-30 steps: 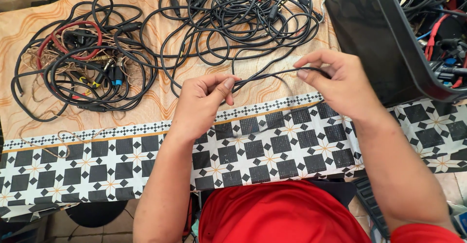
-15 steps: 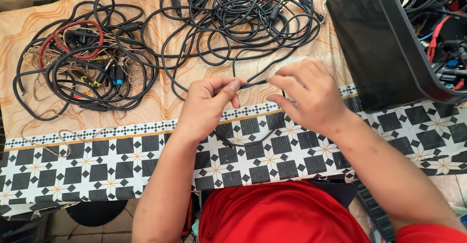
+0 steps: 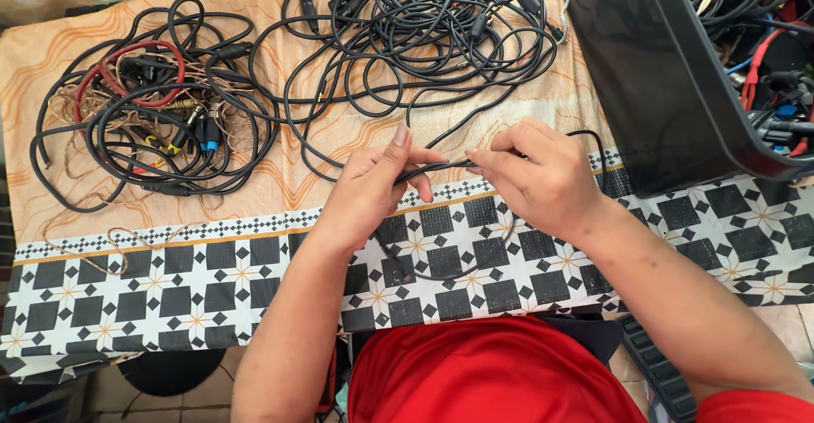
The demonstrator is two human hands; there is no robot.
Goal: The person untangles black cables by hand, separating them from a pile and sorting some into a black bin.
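A thin black cable (image 3: 449,165) runs between my two hands above the table's patterned cloth (image 3: 170,287). My left hand (image 3: 373,187) pinches it between thumb and fingers, index finger raised. My right hand (image 3: 534,177) grips the same cable close by, and a loop of it hangs down below both hands over the black-and-white border. The cable leads back toward a large tangle of black cables (image 3: 424,25) at the top middle.
A second pile of black, red and brown cables (image 3: 153,109) with plugs lies at the left. A black plastic crate (image 3: 670,75) full of more cables stands at the right. A thin brown wire (image 3: 93,236) trails at the left edge.
My right hand slid left along the cable toward my left hand, then settled beside it. A loop of slack cable has formed and grown below the hands.
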